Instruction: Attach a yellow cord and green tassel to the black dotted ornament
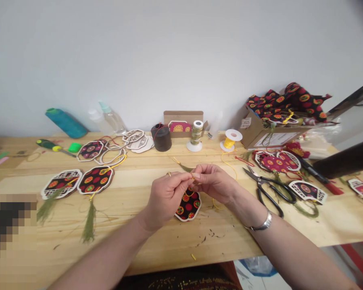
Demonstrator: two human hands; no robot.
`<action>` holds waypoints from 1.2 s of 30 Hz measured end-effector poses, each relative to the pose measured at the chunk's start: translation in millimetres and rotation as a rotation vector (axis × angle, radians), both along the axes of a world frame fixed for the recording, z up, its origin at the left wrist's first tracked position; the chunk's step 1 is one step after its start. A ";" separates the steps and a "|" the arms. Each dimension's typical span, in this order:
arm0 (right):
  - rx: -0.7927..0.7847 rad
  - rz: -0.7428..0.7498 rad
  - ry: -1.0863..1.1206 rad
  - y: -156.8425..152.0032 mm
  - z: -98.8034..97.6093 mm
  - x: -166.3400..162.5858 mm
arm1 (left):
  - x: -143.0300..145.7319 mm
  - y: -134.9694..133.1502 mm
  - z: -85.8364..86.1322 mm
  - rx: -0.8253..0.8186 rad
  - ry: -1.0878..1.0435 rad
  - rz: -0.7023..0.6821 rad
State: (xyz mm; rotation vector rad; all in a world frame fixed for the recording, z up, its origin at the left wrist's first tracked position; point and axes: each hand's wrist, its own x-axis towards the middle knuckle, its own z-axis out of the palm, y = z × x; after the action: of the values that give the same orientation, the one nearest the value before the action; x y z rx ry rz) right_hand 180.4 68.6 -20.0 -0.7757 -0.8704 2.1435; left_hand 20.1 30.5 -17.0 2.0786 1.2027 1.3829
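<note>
Worktop [124, 225], seen in the head view, my only feed, carries a black patterned pendant [188, 209] near the middle of its front edge, showing beneath the hands and partly covered by them; I cannot tell whether it rests flat. Left hand [168, 193] and right hand [216, 181] meet fingertip to fingertip. Both are pinched closed, by my reading on a thin yellow cord [193, 177]; the exact hold is hidden. A green tassel [186, 167] lies just beyond the fingers, toward the back edge. Scissors [260, 181] lie toward the right edge, beside the right forearm. For good control, I would keep both pinches short, apply even tension from each side, hold the tassel strands clear of the fingertips, and avoid dragging the pendant.
</note>
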 end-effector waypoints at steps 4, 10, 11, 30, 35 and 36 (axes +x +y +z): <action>-0.025 -0.024 -0.001 -0.6 0.7 -1.6 | -0.2 -0.4 -1.2 0.006 0.023 0.003; -0.020 -0.072 -0.072 -0.9 0.5 -3.8 | 1.3 -2.2 0.8 -0.240 -0.106 0.003; -0.002 -0.083 -0.089 -1.0 0.1 -4.0 | 1.5 -1.9 1.8 -0.320 -0.153 -0.004; 0.294 -0.266 -0.245 -0.6 3.3 -5.1 | 0.8 9.3 0.9 -0.815 -0.698 -0.062; 0.310 -0.281 -0.295 -1.0 -1.0 -7.6 | 0.1 11.8 4.7 -0.891 -0.838 -0.061; 0.344 -0.298 -0.310 -1.7 -1.8 -8.1 | -0.1 12.2 5.1 -0.901 -0.854 -0.062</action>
State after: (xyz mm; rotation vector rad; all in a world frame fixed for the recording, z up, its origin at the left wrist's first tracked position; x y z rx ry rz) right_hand 172.3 66.8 -21.8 -0.9990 -1.1642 1.5830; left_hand 20.0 42.7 -11.9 0.7687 1.0442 1.1567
